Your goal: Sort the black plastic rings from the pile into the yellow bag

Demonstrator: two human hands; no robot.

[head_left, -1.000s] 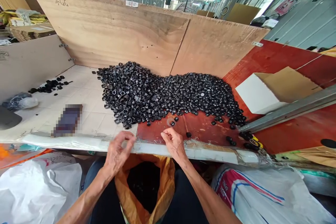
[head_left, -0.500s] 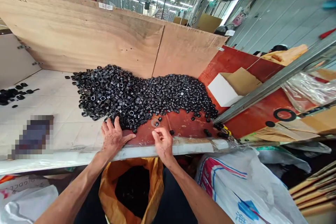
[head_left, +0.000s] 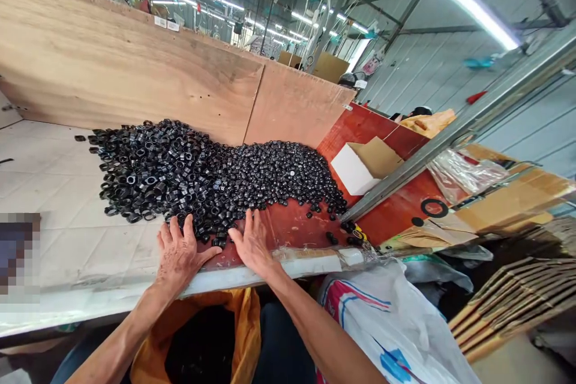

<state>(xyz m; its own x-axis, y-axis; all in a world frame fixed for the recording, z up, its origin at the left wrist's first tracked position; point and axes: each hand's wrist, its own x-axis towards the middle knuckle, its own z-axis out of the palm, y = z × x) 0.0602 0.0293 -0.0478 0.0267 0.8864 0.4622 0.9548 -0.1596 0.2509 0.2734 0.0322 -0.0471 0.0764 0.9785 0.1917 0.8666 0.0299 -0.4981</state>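
The pile of black rings (head_left: 211,171) touches both the left hand (head_left: 177,252) and the right hand (head_left: 252,243).

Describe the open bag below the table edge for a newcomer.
Find the heap of black rings on the table. Below its near edge, between the person's forearms, sits the orange bag. Unlike the white sack beside it, it is orange.

Glossy black plastic rings (head_left: 211,177); rough plywood backboard (head_left: 135,78).
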